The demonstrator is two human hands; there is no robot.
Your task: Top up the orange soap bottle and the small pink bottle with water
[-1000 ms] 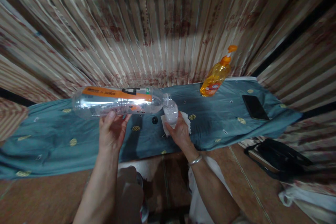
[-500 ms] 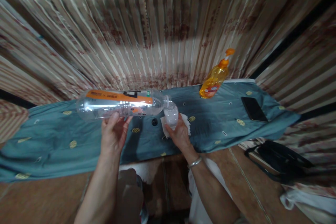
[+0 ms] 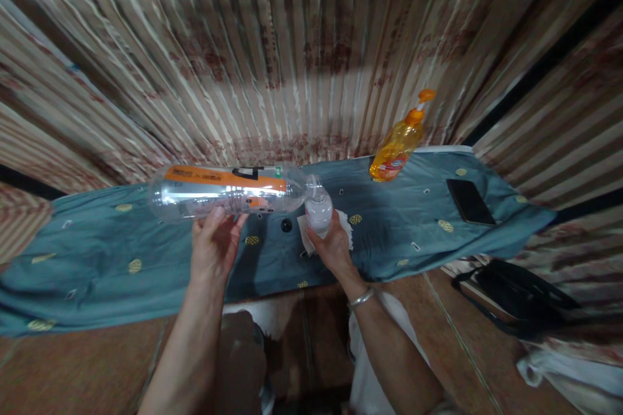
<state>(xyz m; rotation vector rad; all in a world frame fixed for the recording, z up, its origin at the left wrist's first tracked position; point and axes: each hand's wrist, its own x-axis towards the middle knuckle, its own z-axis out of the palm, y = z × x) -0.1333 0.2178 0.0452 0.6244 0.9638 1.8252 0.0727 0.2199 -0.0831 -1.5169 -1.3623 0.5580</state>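
Observation:
My left hand [image 3: 217,240] grips a large clear plastic bottle [image 3: 228,198] with an orange label, from below. The bottle lies nearly level in the air, its mouth pointing right. Its neck meets the top of a small clear bottle [image 3: 319,213], which my right hand [image 3: 334,243] holds upright with the fingers wrapped round it. Whether liquid passes between the two I cannot tell. A white paper tissue [image 3: 346,220] lies under the small bottle and my right hand. Left of the tissue, a round black cap [image 3: 287,225] rests on the teal cloth [image 3: 272,266].
An orange pump bottle of yellow liquid [image 3: 395,148] stands at the back right of the cloth. A black phone [image 3: 470,201] lies near the right end. Behind rises a striped curtain [image 3: 292,45]. A black bag [image 3: 516,292] sits low at the right.
The large bottle and my left hand have shifted slightly to the right. My right hand and the small bottle stay almost where they were.

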